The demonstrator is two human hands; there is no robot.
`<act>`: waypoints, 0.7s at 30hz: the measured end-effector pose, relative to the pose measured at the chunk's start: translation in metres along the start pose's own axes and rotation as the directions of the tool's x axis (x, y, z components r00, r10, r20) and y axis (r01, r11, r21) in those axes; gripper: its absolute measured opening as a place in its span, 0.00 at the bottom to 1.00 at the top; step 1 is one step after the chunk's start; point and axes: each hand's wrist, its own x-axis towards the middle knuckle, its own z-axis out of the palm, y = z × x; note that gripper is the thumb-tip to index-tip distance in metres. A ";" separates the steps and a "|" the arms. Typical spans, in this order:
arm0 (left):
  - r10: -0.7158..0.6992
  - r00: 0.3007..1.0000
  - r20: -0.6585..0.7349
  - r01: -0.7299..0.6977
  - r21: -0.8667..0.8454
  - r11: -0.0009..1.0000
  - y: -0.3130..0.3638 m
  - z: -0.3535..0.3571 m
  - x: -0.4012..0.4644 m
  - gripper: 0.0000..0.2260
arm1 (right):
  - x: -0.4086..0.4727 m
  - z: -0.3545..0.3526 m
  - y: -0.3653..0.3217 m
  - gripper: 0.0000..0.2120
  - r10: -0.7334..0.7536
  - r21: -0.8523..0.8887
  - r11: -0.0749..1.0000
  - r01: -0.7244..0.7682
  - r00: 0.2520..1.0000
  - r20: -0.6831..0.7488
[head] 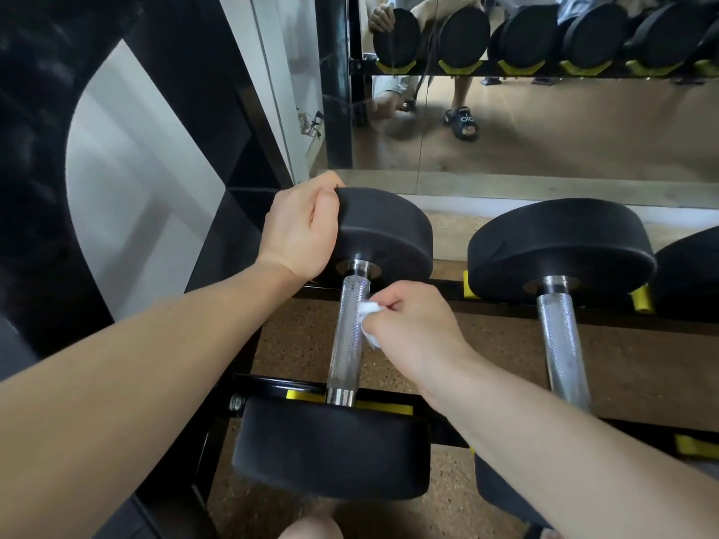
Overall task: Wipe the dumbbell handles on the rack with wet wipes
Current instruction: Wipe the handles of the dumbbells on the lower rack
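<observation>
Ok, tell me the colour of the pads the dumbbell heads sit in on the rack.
Yellow. The cradle pads show best in the head view, under the black dumbbell heads.

Open gap between the left dumbbell handle [347, 336] and the neighbouring handle [562, 344]; black heads [560, 247] and rack rails [505, 301] bound it front and rear.

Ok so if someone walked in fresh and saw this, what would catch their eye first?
Probably the right hand pressing a white wet wipe against the knurled handle of the leftmost dumbbell, centre frame. Next, the left hand gripping that dumbbell's far black head. Behind, a mirror reflects the rack and the person's legs.
</observation>
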 end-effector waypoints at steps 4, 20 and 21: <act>0.014 1.000 -0.012 -0.014 0.008 1.000 0.003 0.000 -0.001 0.14 | -0.017 -0.015 -0.001 0.04 -0.056 -0.160 0.983 0.086 0.982 0.180; -0.015 1.000 -0.014 0.014 -0.040 0.999 0.005 0.000 -0.003 0.17 | -0.011 0.011 -0.010 0.11 -0.344 -0.359 0.685 0.634 0.715 0.609; -0.013 1.000 -0.015 0.012 -0.039 0.999 0.006 -0.001 -0.003 0.17 | -0.010 0.009 -0.012 0.11 -0.305 -0.389 0.677 0.625 0.719 0.625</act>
